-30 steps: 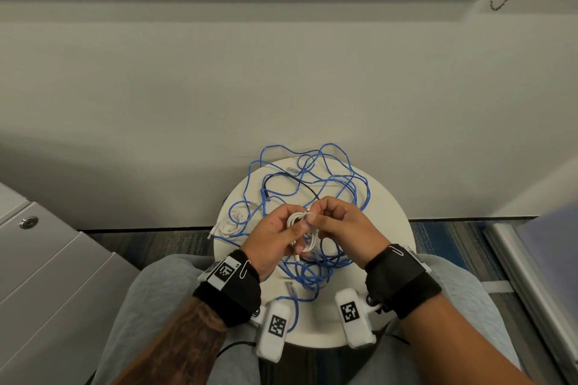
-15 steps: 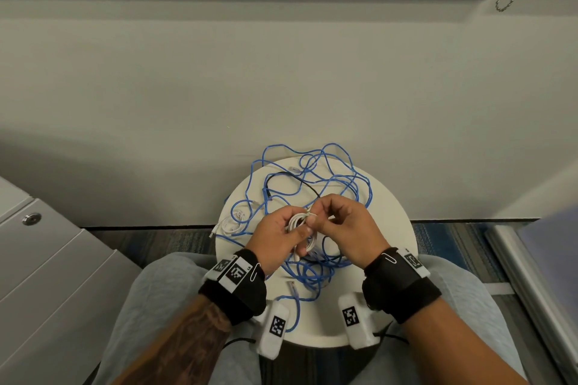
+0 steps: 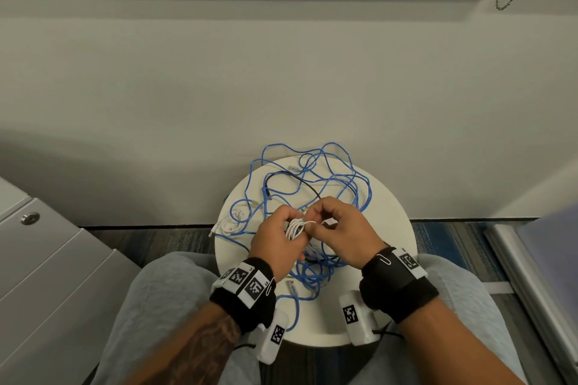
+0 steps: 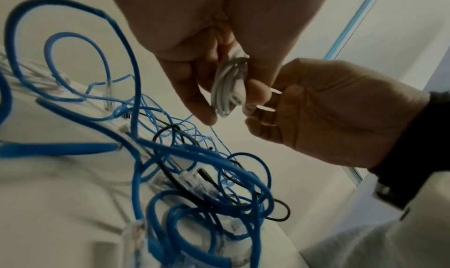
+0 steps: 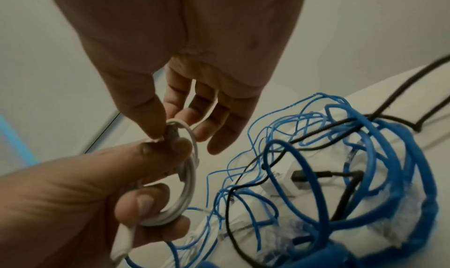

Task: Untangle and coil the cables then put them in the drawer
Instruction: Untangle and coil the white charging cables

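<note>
A small coil of white cable (image 3: 295, 226) is held above the round white table (image 3: 394, 228). My left hand (image 3: 286, 230) grips the coil (image 5: 187, 178), fingers curled round its loops. My right hand (image 3: 316, 222) pinches the coil's top (image 4: 228, 87) between thumb and forefinger, near a connector end (image 5: 171, 132). Under the hands lies a tangle of blue cable (image 3: 331, 184) with a thin black cable (image 3: 294, 176) threaded through it. A second white cable (image 3: 233, 223) lies bunched at the table's left edge. Part of the tangle is hidden by my hands.
A grey drawer cabinet (image 3: 53, 275) with a round lock (image 3: 29, 218) stands at the left, its drawers closed. A grey wall runs close behind the table. My knees in grey trousers (image 3: 156, 306) flank the table's near edge. A blue cable plug (image 3: 291, 286) lies near my left wrist.
Both hands have stayed at the white coil. The right thumb and forefinger have shifted slightly on the coil's top, and the loops look gathered tighter.
</note>
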The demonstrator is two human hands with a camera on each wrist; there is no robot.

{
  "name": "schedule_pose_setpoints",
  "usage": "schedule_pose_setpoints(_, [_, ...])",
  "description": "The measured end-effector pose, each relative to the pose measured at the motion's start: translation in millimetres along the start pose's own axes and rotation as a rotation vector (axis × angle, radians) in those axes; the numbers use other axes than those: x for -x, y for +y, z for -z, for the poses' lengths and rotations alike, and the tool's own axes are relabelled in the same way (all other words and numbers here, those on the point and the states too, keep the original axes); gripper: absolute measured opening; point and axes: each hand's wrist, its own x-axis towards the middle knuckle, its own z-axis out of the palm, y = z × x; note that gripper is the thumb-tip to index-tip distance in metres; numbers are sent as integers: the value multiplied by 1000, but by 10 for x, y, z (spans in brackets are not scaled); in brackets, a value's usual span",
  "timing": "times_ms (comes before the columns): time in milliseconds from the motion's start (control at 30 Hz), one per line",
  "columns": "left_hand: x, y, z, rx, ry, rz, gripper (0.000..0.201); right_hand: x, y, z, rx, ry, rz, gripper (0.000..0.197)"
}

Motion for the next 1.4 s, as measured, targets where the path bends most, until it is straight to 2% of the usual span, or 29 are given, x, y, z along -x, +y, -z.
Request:
schedule_pose_setpoints(200, [-21, 43, 21, 89, -44, -18, 20, -12, -1, -11, 151, 96, 135, 11])
schedule_pose_setpoints(333, [-11, 60, 5, 155, -8, -2, 19, -22, -10, -16, 74, 140, 174, 10])
schedule_pose_setpoints(433, [-12, 63, 4, 213, 6, 2, 9, -8, -8, -47, -95, 222, 97, 15])
schedule_pose_setpoints(500, [-18, 60, 13, 243, -2, 1, 7, -11, -2, -37, -244, 191, -20, 23])
schedule_pose_setpoints(567, [-25, 45, 20, 255, -17, 3, 7, -9, 20, -26, -274, 139, -61, 22])
schedule_pose_setpoints(667, [-37, 37, 32, 285, -41, 22, 14, 21, 19, -53, -145, 185, -26, 10])
schedule_pose_setpoints(767, [-46, 48, 24, 300, -58, 25, 24, 43, 2, -109, 13, 259, 100, 13])
schedule_pose_setpoints(900, [-55, 63, 39, 274, -77, 35, 18, 57, -11, -110, 132, 273, 195, 14])
schedule_pose_setpoints(1000, [-76, 69, 88, 217, -130, 44, 17, 79, -12, -118, 154, 255, 189, 16])
schedule_pose_setpoints(1167, [-74, 66, 98, 210, -56, 67, 11, 90, -30, -188, 268, 218, 252, 18])
schedule_pose_setpoints(1233, [-67, 63, 111, 194, -61, 56, 11, 100, -38, -200, 209, 193, 206, 15])
schedule_pose_setpoints(1333, [-55, 51, 149, 217, -100, 38, 10, 93, -52, -185, -140, 191, 12, 12])
schedule_pose_setpoints(1400, [-47, 32, 157, 205, -115, 43, 11, 80, -42, -150, -258, 133, -81, 10])
